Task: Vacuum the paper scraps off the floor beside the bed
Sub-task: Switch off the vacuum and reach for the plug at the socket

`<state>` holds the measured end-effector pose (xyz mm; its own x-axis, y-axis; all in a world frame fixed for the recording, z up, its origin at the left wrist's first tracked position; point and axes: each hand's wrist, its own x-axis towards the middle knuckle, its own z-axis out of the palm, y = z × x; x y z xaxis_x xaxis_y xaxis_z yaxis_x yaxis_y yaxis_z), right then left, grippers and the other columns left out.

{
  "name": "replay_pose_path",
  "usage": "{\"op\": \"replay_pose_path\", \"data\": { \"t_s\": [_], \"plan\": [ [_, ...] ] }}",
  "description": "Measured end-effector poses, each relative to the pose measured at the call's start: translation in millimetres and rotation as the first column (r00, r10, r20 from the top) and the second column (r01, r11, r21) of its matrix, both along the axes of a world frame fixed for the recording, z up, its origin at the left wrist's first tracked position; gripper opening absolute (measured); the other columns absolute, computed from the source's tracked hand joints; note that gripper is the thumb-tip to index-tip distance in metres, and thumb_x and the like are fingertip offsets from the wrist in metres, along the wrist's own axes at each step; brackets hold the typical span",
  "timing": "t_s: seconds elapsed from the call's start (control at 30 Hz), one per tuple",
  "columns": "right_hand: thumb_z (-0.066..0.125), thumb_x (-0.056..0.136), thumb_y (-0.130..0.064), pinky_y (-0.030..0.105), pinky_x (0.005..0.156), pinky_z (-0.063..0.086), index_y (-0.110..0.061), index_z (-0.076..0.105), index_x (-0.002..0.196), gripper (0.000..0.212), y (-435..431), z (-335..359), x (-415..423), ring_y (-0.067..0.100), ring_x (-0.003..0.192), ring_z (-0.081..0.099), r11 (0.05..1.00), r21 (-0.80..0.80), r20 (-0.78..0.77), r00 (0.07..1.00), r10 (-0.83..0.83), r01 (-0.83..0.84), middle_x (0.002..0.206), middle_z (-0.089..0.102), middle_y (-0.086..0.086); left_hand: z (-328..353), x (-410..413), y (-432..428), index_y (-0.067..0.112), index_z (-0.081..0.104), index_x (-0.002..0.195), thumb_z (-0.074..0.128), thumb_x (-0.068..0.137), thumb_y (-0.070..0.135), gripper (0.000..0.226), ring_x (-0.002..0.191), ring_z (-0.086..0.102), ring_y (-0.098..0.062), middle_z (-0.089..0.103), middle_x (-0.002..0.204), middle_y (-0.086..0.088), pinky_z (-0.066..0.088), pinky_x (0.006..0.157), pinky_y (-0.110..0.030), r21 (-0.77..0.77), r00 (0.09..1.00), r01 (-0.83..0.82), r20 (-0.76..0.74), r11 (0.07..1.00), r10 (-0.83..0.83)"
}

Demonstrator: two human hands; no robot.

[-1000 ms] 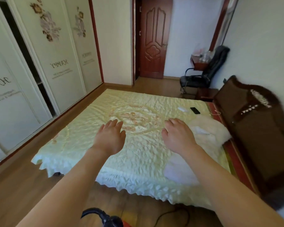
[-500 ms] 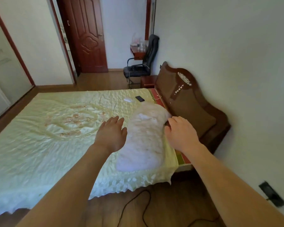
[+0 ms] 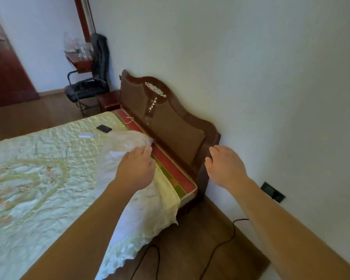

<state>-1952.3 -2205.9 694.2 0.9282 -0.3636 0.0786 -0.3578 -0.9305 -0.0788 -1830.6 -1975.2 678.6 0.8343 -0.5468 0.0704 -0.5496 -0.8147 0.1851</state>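
The bed [image 3: 38,178] with a pale green quilted cover fills the left half of the view. A strip of wooden floor [image 3: 190,239] runs between it and the wall. No paper scraps and no vacuum body show here; a black cable [image 3: 224,241] snakes across the floor. My left hand [image 3: 135,168] hovers over the white pillow [image 3: 129,142] with relaxed fingers and holds nothing. My right hand [image 3: 224,166] hangs loosely curled and empty in front of the headboard's end.
The dark wooden headboard [image 3: 170,118] stands against the white wall. A black wall socket [image 3: 272,191] sits low on the right. A black phone [image 3: 104,128] lies on the bed. A black office chair [image 3: 89,85] and small nightstand [image 3: 107,101] stand beyond.
The view has swung right from the bed's middle toward the headboard and wall. Both hands stayed out in front, empty. The vacuum handle seen one second ago has left the view.
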Motion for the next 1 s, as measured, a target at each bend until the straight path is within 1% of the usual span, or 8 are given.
{"op": "replay_pose_path", "data": {
  "t_s": [0.1,0.23,0.37,0.57,0.63,0.77,0.9,1.0],
  "plan": [
    [0.030,0.105,-0.034,0.040,0.112,0.037,-0.010,0.049,0.140,0.047,-16,-7,-3,0.027,0.129,0.047,0.996,-0.010,-0.001,0.996,-0.090,0.090,0.140,0.053,0.009,-4,23,-29,0.018,0.030,0.158,0.026,0.106,0.038,0.055,0.149,0.030,-0.024,0.035,0.162,-0.005,0.026,0.122,-0.046,0.013,0.995,0.095,-0.009,0.995,-0.095],
    [0.031,0.103,-0.033,0.037,0.098,0.042,-0.012,0.057,0.114,0.035,-41,-21,-21,0.022,0.106,0.052,0.976,0.000,0.010,0.976,-0.219,0.219,0.116,0.060,0.006,-9,34,-74,0.019,0.028,0.159,0.026,0.107,0.039,0.056,0.153,0.022,-0.023,0.028,0.166,-0.003,0.021,0.125,-0.045,0.048,0.978,0.208,-0.043,0.977,-0.206],
    [0.030,0.103,-0.032,0.038,0.101,0.040,-0.010,0.056,0.120,0.038,-77,-34,-44,0.024,0.110,0.051,0.946,-0.012,-0.013,0.945,-0.325,0.325,0.119,0.059,0.007,-14,31,-124,0.020,0.025,0.159,0.027,0.107,0.040,0.056,0.155,0.018,-0.022,0.025,0.167,-0.002,0.016,0.126,-0.044,0.066,0.951,0.307,-0.061,0.949,-0.303],
    [0.028,0.103,-0.033,0.038,0.108,0.036,-0.010,0.052,0.133,0.045,-144,-55,-82,0.024,0.120,0.048,0.901,-0.011,-0.051,0.900,-0.434,0.434,0.131,0.056,0.006,-23,9,-208,0.019,0.024,0.160,0.029,0.108,0.039,0.056,0.156,0.016,-0.022,0.023,0.167,-0.003,0.015,0.127,-0.043,0.085,0.893,0.448,-0.075,0.890,-0.443],
    [0.029,0.103,-0.033,0.038,0.107,0.037,-0.010,0.052,0.132,0.044,-168,-63,-94,0.024,0.119,0.048,0.890,-0.008,-0.057,0.889,-0.455,0.455,0.131,0.057,0.006,-27,0,-237,0.019,0.026,0.159,0.029,0.108,0.039,0.055,0.155,0.018,-0.023,0.025,0.167,-0.003,0.015,0.126,-0.043,0.090,0.878,0.477,-0.087,0.874,-0.470],
    [0.030,0.103,-0.033,0.037,0.103,0.038,-0.012,0.055,0.125,0.039,-212,-79,-112,0.024,0.115,0.050,0.875,-0.006,-0.085,0.872,-0.482,0.483,0.125,0.058,0.005,-38,-17,-289,0.015,0.039,0.151,0.031,0.107,0.033,0.048,0.146,0.031,-0.023,0.040,0.156,-0.005,0.021,0.121,-0.041,0.096,0.844,0.535,-0.106,0.840,-0.525],
    [0.031,0.103,-0.034,0.037,0.101,0.039,-0.013,0.056,0.124,0.039,-244,-95,-127,0.024,0.112,0.051,0.860,0.004,-0.103,0.856,-0.507,0.510,0.123,0.059,0.005,-53,-25,-330,0.015,0.037,0.152,0.031,0.106,0.035,0.051,0.146,0.032,-0.023,0.041,0.156,-0.005,0.023,0.122,-0.044,0.112,0.817,0.575,-0.124,0.810,-0.563],
    [0.030,0.103,-0.035,0.038,0.104,0.039,-0.013,0.055,0.127,0.041,-261,-103,-133,0.025,0.115,0.051,0.835,0.023,-0.130,0.830,-0.542,0.549,0.126,0.059,0.006,-63,-24,-352,0.014,0.035,0.153,0.031,0.105,0.034,0.052,0.147,0.032,-0.022,0.040,0.156,-0.004,0.023,0.122,-0.043,0.119,0.798,0.601,-0.144,0.790,-0.585]
  ]
}}
